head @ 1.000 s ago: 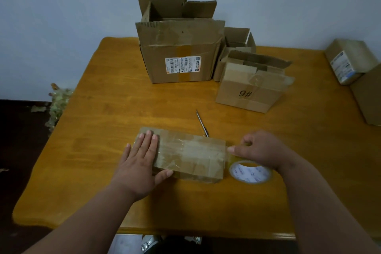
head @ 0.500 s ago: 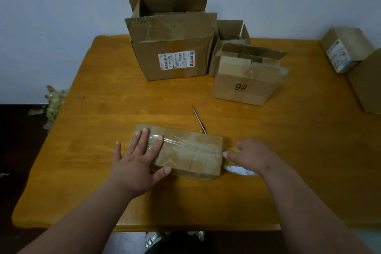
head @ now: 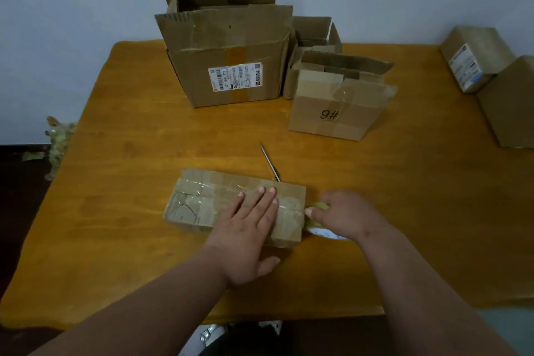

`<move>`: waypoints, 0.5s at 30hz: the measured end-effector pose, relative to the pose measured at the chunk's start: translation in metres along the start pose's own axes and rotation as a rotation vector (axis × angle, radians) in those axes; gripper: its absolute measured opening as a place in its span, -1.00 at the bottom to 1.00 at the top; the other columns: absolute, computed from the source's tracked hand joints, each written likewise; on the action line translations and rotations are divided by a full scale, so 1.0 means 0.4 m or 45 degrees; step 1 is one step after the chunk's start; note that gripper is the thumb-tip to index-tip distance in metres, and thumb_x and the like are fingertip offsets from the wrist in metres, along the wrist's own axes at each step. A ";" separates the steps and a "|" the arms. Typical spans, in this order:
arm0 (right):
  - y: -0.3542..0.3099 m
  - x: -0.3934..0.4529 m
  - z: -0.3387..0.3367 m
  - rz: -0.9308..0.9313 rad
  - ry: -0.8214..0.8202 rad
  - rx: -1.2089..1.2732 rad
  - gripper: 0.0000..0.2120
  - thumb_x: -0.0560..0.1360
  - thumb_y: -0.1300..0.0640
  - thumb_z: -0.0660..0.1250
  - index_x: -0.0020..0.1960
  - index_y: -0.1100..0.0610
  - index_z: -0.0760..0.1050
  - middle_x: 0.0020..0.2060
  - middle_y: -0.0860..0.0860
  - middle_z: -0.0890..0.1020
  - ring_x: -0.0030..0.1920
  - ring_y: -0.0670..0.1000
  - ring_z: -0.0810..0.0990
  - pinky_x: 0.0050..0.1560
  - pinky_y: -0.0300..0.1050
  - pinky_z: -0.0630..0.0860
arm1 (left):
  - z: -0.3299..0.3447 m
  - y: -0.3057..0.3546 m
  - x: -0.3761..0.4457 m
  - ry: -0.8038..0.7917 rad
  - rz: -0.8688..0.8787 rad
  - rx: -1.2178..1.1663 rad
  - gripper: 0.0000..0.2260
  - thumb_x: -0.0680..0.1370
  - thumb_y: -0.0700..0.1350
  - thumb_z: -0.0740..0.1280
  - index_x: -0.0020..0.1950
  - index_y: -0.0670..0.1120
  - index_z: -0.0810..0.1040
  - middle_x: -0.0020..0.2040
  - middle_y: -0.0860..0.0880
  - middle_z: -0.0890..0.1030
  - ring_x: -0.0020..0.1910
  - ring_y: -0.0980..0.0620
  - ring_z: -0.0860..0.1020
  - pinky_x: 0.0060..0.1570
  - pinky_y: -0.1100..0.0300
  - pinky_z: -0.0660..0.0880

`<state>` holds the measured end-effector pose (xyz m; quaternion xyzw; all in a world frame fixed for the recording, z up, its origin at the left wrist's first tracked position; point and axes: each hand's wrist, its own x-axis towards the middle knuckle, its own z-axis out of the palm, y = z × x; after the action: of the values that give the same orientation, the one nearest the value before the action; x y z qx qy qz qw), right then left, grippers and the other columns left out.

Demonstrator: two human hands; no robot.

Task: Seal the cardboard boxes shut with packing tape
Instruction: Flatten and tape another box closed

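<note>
A flat, closed cardboard box (head: 202,202) lies near the table's front, with clear tape running along its top. My left hand (head: 248,228) presses flat on the right half of its top, fingers straight. My right hand (head: 344,217) grips the roll of packing tape (head: 320,230) right against the box's right end; the hand hides most of the roll. A strip of tape stretches from the roll onto the box.
A metal blade (head: 270,163) lies just behind the box. Further back stand a large open box with a label (head: 231,66), a smaller open box (head: 312,46) and an open box marked 9# (head: 338,104). Two more boxes (head: 476,58) sit at the right edge of the wooden table (head: 115,225).
My left hand has slid rightward along the box top, from the left end to the right half. My right hand has brought the tape roll in against the box's right end.
</note>
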<state>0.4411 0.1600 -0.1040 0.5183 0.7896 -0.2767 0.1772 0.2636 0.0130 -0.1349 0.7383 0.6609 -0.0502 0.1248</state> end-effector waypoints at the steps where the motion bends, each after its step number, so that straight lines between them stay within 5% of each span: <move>1: 0.002 0.002 0.001 -0.007 -0.001 -0.004 -0.55 0.53 -0.25 0.25 0.23 0.05 0.52 0.17 0.06 0.58 0.11 0.09 0.53 0.06 -0.04 0.48 | -0.007 -0.004 0.010 0.023 0.029 -0.017 -0.13 0.47 0.39 0.08 0.59 -0.03 -0.20 0.59 -0.05 -0.31 0.53 0.00 -0.38 0.50 -0.06 -0.32; 4: 0.008 0.005 0.004 -0.017 -0.013 -0.016 -0.65 0.53 -0.26 0.25 0.04 0.01 0.52 0.02 0.03 0.60 0.00 0.08 0.54 -0.08 -0.06 0.46 | -0.025 0.003 0.060 0.005 0.092 -0.025 -0.12 0.39 0.42 0.22 0.53 0.07 -0.09 0.57 -0.03 -0.37 0.54 -0.04 -0.36 0.48 -0.17 -0.32; 7: 0.009 0.004 0.008 -0.030 0.000 -0.025 -0.68 0.52 -0.26 0.24 -0.19 -0.03 0.39 -0.17 -0.01 0.51 -0.12 0.08 0.49 -0.21 -0.07 0.35 | -0.021 0.030 0.116 -0.063 0.019 0.044 0.04 0.35 0.41 0.32 0.52 0.12 -0.33 0.50 -0.06 -0.51 0.50 -0.12 -0.45 0.37 -0.29 -0.44; 10: 0.014 0.003 0.016 -0.042 0.029 0.024 -0.70 0.52 -0.25 0.25 -0.10 -0.01 0.44 -0.16 0.01 0.52 -0.07 0.11 0.54 -0.19 -0.07 0.41 | -0.016 0.049 0.149 -0.082 -0.019 0.086 0.10 0.34 0.38 0.36 0.46 0.21 -0.48 0.56 -0.07 -0.28 0.54 -0.19 -0.26 0.30 -0.37 -0.43; 15: 0.042 -0.027 0.001 -0.072 -0.023 0.693 -0.68 0.42 -0.26 0.37 -0.19 0.00 0.53 -0.26 -0.06 0.57 -0.19 -0.01 0.56 -0.24 -0.10 0.41 | -0.075 0.038 0.149 -0.061 0.022 -0.030 -0.01 0.28 0.33 0.38 0.50 0.32 -0.21 0.48 -0.11 0.05 0.47 -0.18 0.01 0.36 -0.40 -0.24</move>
<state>0.4609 0.1571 -0.1025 0.5220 0.6988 -0.4881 0.0307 0.2832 0.0764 -0.1186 0.7410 0.6520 -0.0589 0.1496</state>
